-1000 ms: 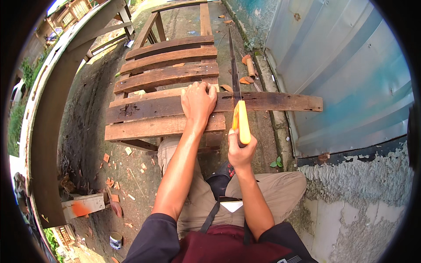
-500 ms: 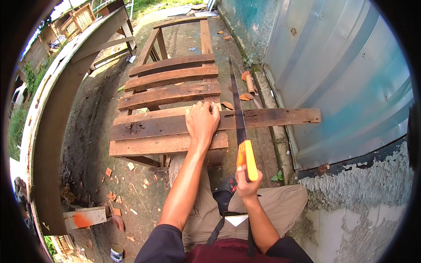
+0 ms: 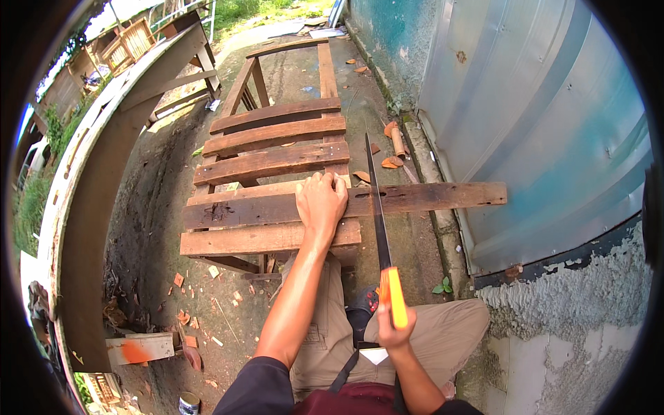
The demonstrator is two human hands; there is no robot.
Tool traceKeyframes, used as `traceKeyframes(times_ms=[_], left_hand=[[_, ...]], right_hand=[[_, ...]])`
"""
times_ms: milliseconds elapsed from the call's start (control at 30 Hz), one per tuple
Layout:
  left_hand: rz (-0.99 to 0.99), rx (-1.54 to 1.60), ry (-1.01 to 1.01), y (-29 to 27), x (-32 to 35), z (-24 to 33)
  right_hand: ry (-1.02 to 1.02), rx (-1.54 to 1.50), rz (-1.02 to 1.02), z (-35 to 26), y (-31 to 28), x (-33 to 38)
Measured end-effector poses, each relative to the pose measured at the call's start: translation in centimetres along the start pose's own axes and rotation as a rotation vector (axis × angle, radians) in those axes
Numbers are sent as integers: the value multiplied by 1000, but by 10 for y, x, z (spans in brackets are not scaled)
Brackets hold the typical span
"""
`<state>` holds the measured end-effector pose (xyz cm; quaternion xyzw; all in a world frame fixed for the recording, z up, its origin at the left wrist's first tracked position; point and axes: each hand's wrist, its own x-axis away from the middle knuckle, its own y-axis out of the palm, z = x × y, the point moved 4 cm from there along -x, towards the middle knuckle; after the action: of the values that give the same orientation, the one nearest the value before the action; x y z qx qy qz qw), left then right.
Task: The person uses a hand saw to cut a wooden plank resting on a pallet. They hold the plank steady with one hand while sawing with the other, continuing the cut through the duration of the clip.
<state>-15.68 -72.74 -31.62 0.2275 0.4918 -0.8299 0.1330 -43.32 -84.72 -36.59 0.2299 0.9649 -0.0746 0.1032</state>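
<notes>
A dark, weathered wooden plank lies across a slatted wooden frame, its right end jutting past the frame. My left hand presses on the plank, fingers curled over its far edge. In my right hand is the yellow handle of a handsaw. The dark blade crosses the plank just right of my left hand, its tip pointing away from me. Some of the right fingers are hidden behind the handle.
A long wooden table stands along the left. Corrugated metal sheeting closes the right side, near the plank's end. Wood chips and a small can lie on the ground at lower left. My bent legs are beneath the saw.
My right hand has drawn the saw back toward me, so its handle sits lower. The view has tilted slightly; my left hand still holds the plank.
</notes>
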Motion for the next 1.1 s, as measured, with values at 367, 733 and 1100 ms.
traceKeyframes(times_ms=[367,733,1100], left_hand=[[4,-41,5,-3,0,-2],[-5,-27,45,0,-2,-2],[19,29,0,-2,0,-4]], right_hand=[[-218,261,-121,-17,-35,92],[-120,40,45,-11,55,-93],[-128,201,-91,-34,6,7]])
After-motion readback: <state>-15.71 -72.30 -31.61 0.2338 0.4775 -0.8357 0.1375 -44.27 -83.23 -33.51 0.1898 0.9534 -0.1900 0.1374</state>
